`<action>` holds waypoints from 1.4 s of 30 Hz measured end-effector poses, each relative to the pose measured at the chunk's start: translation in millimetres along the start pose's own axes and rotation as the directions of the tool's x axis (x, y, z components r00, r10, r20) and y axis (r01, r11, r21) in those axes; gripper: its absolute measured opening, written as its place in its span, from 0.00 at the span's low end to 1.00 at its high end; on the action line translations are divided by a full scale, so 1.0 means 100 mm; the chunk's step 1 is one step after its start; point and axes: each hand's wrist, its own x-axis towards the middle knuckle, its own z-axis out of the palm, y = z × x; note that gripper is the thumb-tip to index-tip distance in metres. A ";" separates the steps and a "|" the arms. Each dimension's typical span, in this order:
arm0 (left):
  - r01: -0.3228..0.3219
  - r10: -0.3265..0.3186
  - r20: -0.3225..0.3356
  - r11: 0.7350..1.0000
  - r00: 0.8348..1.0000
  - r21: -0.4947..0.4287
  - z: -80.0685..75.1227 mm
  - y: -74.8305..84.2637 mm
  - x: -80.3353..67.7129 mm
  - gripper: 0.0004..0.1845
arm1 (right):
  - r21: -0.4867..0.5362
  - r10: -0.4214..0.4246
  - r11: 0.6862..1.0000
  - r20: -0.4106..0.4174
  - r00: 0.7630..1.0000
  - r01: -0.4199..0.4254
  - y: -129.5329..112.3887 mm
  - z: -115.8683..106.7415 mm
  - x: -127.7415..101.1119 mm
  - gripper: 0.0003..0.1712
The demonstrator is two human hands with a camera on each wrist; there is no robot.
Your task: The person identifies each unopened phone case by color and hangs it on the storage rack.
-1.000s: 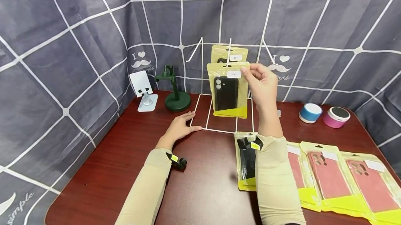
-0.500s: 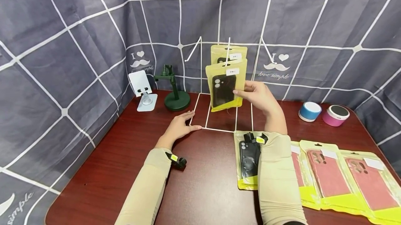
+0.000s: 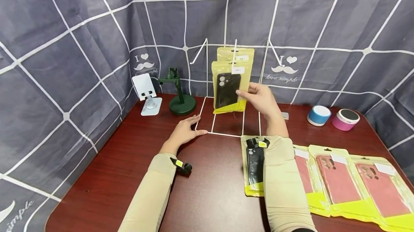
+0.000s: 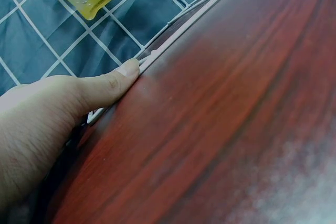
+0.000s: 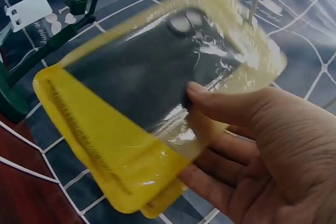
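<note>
Right now our right hand pinches the hanging black-case packet by its right edge, long axis vertical, on the wire rack, just before another packet. Our left hand lies flat, fingers straight, on the rack's base; each pouch holds one case.

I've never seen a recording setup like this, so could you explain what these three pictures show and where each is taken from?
No machine here: a person works with bare hands, wearing one camera on the head and one on each wrist. The head view looks down at a dark red table. The left hand lies flat on the table, fingertips at the base of a white wire rack; the left wrist view shows the thumb against that wire. The right hand pinches a yellow packet with a black phone case hanging on the rack; the right wrist view shows it close. More packets lie at the right, by two small speakers.
</note>
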 end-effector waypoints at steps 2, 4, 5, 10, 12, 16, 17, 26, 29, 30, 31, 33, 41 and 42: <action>-0.005 0.005 -0.008 1.000 1.000 -0.005 -0.01 0.00 0.00 0.48 | -0.079 -0.027 0.997 -0.085 0.996 0.020 0.00 0.01 0.01 0.18; -0.012 0.011 -0.013 1.000 1.000 -0.009 -0.01 0.01 0.00 0.48 | -0.146 -0.055 0.989 -0.169 0.984 0.030 0.01 0.02 0.03 0.20; -0.014 0.014 -0.014 1.000 1.000 -0.009 -0.01 0.01 0.01 0.48 | -0.168 -0.065 0.985 -0.205 0.977 0.031 0.02 0.02 0.03 0.20; 0.002 -0.002 -0.003 1.000 1.000 -0.006 0.00 0.01 -0.01 0.48 | -0.186 -0.070 0.982 -0.293 0.953 0.015 0.06 0.07 0.06 0.20; 0.007 -0.007 0.001 1.000 1.000 -0.007 0.00 0.01 -0.02 0.47 | -0.190 -0.073 0.982 -0.307 0.949 0.014 0.07 0.08 0.06 0.19; 0.002 -0.002 -0.008 1.000 1.000 -0.011 -0.01 0.02 -0.01 0.47 | -0.201 -0.088 0.979 -0.313 0.946 0.024 0.08 0.09 0.08 0.18; -0.001 0.001 -0.013 1.000 1.000 -0.015 -0.01 0.03 0.00 0.47 | -0.200 -0.088 0.980 -0.313 0.946 0.025 0.08 0.09 0.08 0.17; 0.010 -0.010 0.014 1.000 1.000 0.003 -0.02 0.04 0.02 0.48 | -0.195 -0.049 0.981 -0.371 0.927 -0.026 0.08 0.11 0.08 0.17; 0.003 -0.003 -0.001 1.000 1.000 -0.006 -0.03 0.04 0.02 0.47 | -0.189 -0.052 0.982 -0.388 0.920 -0.024 0.08 0.12 0.10 0.18; -0.001 0.001 -0.005 1.000 1.000 -0.007 -0.03 0.04 0.02 0.47 | -0.188 -0.052 0.982 -0.391 0.919 -0.025 0.08 0.12 0.10 0.19; -0.005 0.004 -0.006 1.000 1.000 -0.006 -0.03 0.04 0.02 0.47 | -0.187 -0.051 0.982 -0.389 0.920 -0.024 0.08 0.12 0.11 0.19; -0.006 0.006 -0.007 1.000 1.000 -0.003 -0.03 0.03 0.02 0.47 | -0.185 -0.049 0.982 -0.381 0.923 -0.025 0.08 0.12 0.10 0.18; 0.015 -0.015 0.003 1.000 1.000 -0.010 0.00 0.00 0.00 0.47 | -0.212 -0.054 0.977 -0.327 0.943 -0.018 0.09 0.09 0.08 0.18; 0.016 -0.016 0.001 1.000 1.000 -0.012 0.00 0.01 -0.01 0.48 | -0.213 -0.049 0.977 -0.319 0.946 -0.021 0.09 0.08 0.08 0.19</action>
